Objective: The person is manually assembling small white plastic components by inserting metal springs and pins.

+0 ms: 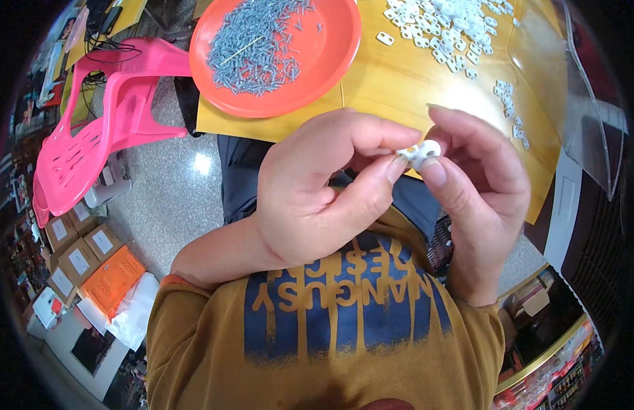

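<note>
Both my hands meet in front of my chest, just below the yellow table's near edge (371,89). My left hand (317,188) and my right hand (477,181) pinch a small white plastic clip (419,152) between thumbs and forefingers. An orange plate (330,61) on the table holds a heap of several small grey nails (259,44). A pile of several loose white plastic clips (453,27) lies on the table at the upper right, trailing toward the right edge.
A pink plastic chair (105,130) lies tipped on the speckled floor at the left. Several cardboard boxes (77,253) and an orange box (112,280) sit at the lower left. A clear plastic sheet (590,89) edges the table's right side.
</note>
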Demonstrator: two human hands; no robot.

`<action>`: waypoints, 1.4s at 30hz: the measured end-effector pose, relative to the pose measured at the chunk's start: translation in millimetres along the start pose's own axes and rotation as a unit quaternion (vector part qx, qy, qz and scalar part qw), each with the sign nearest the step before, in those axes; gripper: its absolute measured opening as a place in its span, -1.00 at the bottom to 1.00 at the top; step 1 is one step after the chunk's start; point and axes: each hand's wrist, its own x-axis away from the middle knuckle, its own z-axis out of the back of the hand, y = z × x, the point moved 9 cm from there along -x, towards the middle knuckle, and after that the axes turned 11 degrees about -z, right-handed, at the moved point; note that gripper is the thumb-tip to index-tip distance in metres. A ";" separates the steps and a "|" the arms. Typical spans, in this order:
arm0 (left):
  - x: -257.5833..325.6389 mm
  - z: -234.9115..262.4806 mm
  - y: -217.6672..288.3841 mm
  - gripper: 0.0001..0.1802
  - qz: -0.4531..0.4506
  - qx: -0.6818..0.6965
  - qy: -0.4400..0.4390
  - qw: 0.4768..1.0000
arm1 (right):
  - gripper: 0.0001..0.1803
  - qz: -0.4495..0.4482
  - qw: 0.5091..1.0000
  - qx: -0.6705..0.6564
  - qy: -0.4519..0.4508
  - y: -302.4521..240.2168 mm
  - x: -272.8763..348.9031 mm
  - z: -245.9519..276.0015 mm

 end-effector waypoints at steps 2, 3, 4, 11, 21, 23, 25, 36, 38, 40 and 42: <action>0.7 0.1 -2.0 -0.73 0.013 0.023 0.004 1.000 | -0.71 0.005 1.000 -0.004 -0.003 2.0 -0.3 0.5; 1.0 -0.4 -4.1 -0.74 0.023 0.068 0.006 0.997 | -0.71 0.010 1.000 -0.007 -0.006 2.8 0.0 0.5; 1.1 -1.5 -5.6 -0.75 0.032 0.113 0.008 0.993 | -0.71 0.010 1.000 -0.007 -0.005 3.6 0.8 0.8; 6.8 -2.4 -11.2 -0.73 0.070 0.140 0.050 0.986 | -0.73 0.115 0.984 0.139 0.011 -8.1 9.0 0.4; 12.0 -3.9 -16.6 -0.71 0.076 0.182 0.074 0.978 | -0.63 0.101 0.983 0.152 0.009 -3.0 14.8 -5.1; 12.2 -4.0 -17.2 -0.71 0.080 0.190 0.076 0.976 | -0.64 0.100 0.986 0.132 0.012 -0.6 15.3 -4.1; 12.1 -4.2 -15.1 -0.71 0.062 0.166 0.061 0.982 | -0.64 0.099 0.989 0.112 0.015 0.6 15.3 -3.3; 14.6 -3.4 -16.7 -0.77 0.083 0.175 0.075 0.978 | -0.75 0.052 0.997 0.044 0.027 11.3 16.1 -5.0; 16.0 -2.6 -18.2 -0.77 0.091 0.176 0.079 0.977 | -0.76 0.047 0.998 0.029 0.017 13.0 15.8 -6.1; 15.1 -2.3 -15.1 -0.76 0.069 0.175 0.067 0.980 | -0.77 0.041 0.999 0.013 0.007 15.2 14.3 -6.2; 13.6 -2.0 -14.3 -0.75 0.048 0.169 0.062 0.982 | -0.79 0.074 0.997 0.025 -0.019 11.3 14.5 -9.3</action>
